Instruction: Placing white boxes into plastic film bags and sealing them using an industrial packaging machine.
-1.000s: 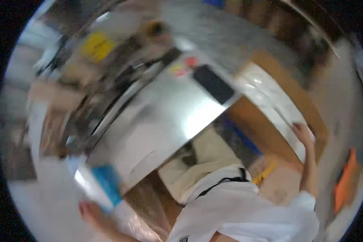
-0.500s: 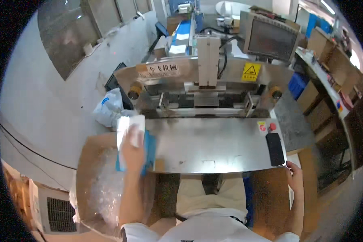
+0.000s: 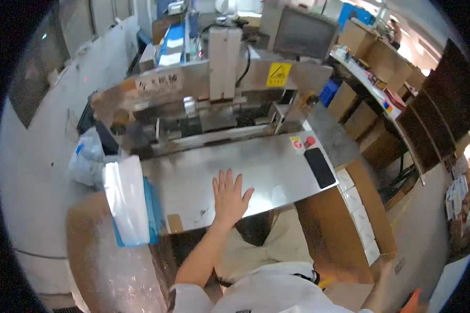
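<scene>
My left hand (image 3: 230, 201) lies palm down with fingers spread at the front part of the metal worktop (image 3: 188, 182), holding nothing. To its left, a stack of glossy white plastic sleeves (image 3: 126, 195) rests on a blue holder (image 3: 152, 214). My right hand (image 3: 385, 265) is at the near right corner of an open carton (image 3: 329, 240); motion smears it, so its fingers cannot be made out. White boxes (image 3: 359, 214) stand in a row along that carton's right side. Behind the worktop, a small white block (image 3: 189, 106) shows inside the machine (image 3: 224, 62).
A black phone (image 3: 320, 168) lies at the worktop's right edge, near a red knob (image 3: 310, 141). At lower left stands a carton of clear plastic (image 3: 125, 271). A bulging plastic bag (image 3: 86, 156) sits beside the machine. Shelves and a long bench (image 3: 368, 83) stand at right.
My left hand has left the plastic sleeves and moved right onto the worktop, its fingers now spread. My right hand has moved down and away from the worktop corner. The view has turned right.
</scene>
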The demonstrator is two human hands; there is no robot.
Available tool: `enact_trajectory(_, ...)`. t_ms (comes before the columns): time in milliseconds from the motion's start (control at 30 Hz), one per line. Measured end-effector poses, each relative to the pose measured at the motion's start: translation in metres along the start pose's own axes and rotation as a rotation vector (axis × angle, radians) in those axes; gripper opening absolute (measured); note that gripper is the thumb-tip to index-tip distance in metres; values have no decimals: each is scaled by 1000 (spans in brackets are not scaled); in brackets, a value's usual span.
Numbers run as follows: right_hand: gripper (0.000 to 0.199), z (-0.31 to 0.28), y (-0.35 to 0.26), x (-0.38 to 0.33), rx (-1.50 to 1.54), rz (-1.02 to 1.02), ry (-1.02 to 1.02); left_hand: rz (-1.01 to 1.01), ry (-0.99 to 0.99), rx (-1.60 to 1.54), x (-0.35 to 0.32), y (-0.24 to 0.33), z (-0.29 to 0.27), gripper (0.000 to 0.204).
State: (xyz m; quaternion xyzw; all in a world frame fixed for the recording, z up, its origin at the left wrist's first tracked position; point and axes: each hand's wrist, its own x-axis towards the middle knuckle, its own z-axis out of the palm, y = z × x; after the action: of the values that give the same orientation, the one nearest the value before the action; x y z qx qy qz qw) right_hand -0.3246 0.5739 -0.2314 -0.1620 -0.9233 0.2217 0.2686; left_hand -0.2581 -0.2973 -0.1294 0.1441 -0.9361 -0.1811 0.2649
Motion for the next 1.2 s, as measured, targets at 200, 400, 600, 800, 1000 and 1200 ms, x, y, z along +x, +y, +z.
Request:
enact_trajectory(200,50,19,-272,-25,358,-189,-345,-406,317,-620,2,-28,-166,35)
enact_trajectory(400,48,54,-468,-38,583,-338,-732,-653,573,215,-50,-219,-238,67)
enact_trajectory(600,47,69,-593,-91,674,-632,-894,-639,577,71,-58,-225,-263,27)
enact_trajectory(800,60,80,-677,-127,757,-843,-1044,-320,653,466,-34,-176,-272,20)
enact_trajectory(1000,62,53,-783,-184,1056,-1223,-748,-340,259,-115,-9,-18,-234,22)
enact_trajectory(1200,19,61,-788,-169,807,-1264,-1412,-220,104,-599,-16,57,-180,17)
